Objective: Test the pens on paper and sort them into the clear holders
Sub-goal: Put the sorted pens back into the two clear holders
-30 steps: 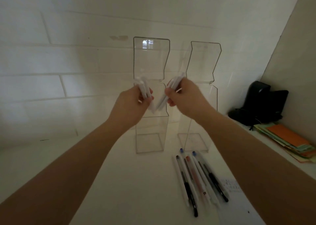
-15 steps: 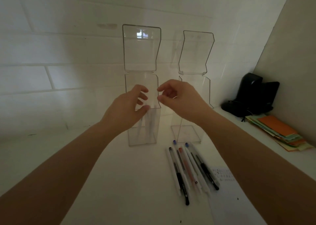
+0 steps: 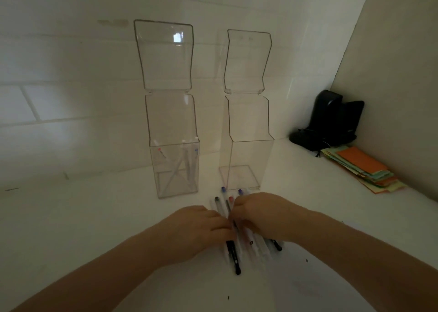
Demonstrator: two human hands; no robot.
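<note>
Several white pens (image 3: pixel 233 252) with black, red and blue caps lie side by side on the white table, in front of the holders. My left hand (image 3: pixel 196 231) and my right hand (image 3: pixel 265 219) both rest on this row, fingertips meeting over its middle and curled down. The fingers hide whether they grip any pen. The left clear holder (image 3: pixel 174 169) has its lid up and holds several pens that lean crosswise. The right clear holder (image 3: pixel 246 164) is also open, with nothing inside. A white paper sheet (image 3: pixel 298 283) lies under my right forearm.
A black device (image 3: pixel 331 119) sits in the back right corner. Beside it lies a stack of orange and green paper (image 3: pixel 362 167). A white tiled wall stands right behind the holders, and a side wall closes off the right.
My hands let go of pens into the left holder, then came down and toward me onto the pens lying on the table.
</note>
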